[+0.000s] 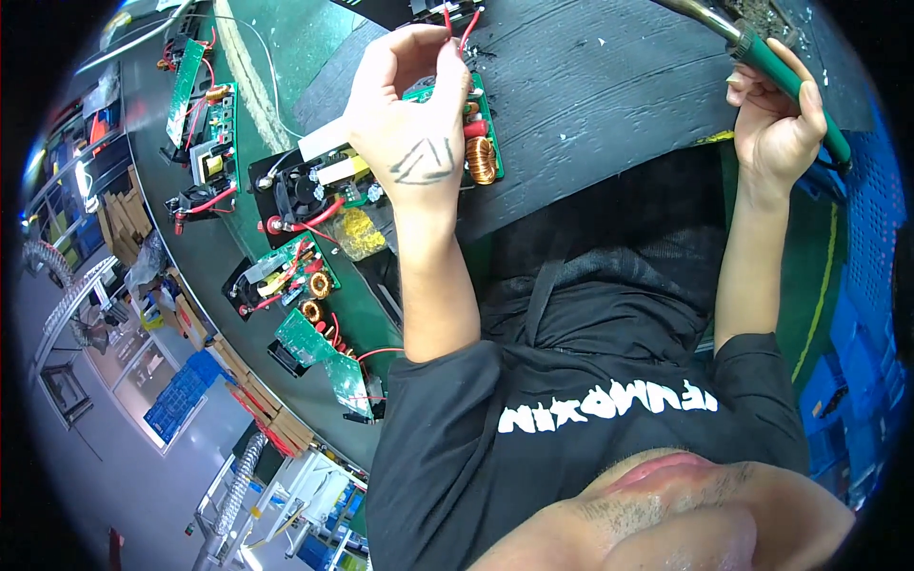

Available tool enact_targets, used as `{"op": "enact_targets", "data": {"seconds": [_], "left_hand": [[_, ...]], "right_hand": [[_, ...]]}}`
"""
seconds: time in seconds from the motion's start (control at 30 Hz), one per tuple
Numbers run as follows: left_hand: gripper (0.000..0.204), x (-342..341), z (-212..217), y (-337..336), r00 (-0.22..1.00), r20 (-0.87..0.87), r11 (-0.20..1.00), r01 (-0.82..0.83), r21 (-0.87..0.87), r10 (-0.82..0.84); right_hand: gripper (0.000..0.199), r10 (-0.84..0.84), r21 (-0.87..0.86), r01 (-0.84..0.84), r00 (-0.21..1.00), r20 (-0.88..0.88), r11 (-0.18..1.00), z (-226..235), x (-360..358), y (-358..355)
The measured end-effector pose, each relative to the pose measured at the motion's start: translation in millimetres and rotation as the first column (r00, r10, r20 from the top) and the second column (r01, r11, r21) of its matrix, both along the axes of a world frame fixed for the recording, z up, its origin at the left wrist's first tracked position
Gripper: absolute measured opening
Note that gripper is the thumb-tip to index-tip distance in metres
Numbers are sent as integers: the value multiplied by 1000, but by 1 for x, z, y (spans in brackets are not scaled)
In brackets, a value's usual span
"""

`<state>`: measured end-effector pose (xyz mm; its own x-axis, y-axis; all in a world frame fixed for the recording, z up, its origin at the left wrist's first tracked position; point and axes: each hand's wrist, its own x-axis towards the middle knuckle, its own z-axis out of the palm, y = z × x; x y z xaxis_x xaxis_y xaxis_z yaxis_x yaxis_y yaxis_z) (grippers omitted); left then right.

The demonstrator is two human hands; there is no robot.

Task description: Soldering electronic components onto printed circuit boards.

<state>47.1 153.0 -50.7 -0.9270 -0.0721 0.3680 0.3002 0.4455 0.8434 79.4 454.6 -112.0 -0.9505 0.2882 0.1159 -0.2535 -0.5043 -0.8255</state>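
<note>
Red wire pinched in your left fingers, soldering iron gripped in your right hand.

Your left fingertips close on the red wire just above a green circuit board, which lies on the black mat under your left hand; a copper coil shows at the board's near edge, beside your palm. Your right hand is clenched around the iron's green handle, well apart from the board, its metal tip pointing up and left over the mat's far corner. To your left, more boards with red leads and coils line a curved green bench, with a small bag of yellow parts among them. Blue crates stand at your right.
</note>
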Motion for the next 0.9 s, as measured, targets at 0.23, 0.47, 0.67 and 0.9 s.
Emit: {"op": "enact_targets", "data": {"seconds": [0.23, 0.47, 0.67, 0.9], "left_hand": [[12, 0, -8, 1, 994, -91, 992, -76, -96, 68], [10, -7, -7, 3, 941, -338, 929, -110, -353, -17], [12, -10, -7, 2, 940, -335, 906, -88, -414, -61], [8, -8, 4, 4, 944, -317, 829, -105, -549, -91]], "right_hand": [[51, 41, -46, -41, 999, -13, 998, 0, -1, 2], [51, 1, -17, -1, 1000, 13, 1000, -2, 2, 2], [52, 11, -17, -11, 1000, 15, 1000, -1, 3, 4], [52, 1, -24, -1, 1000, 19, 1000, 0, 3, 4]]}}
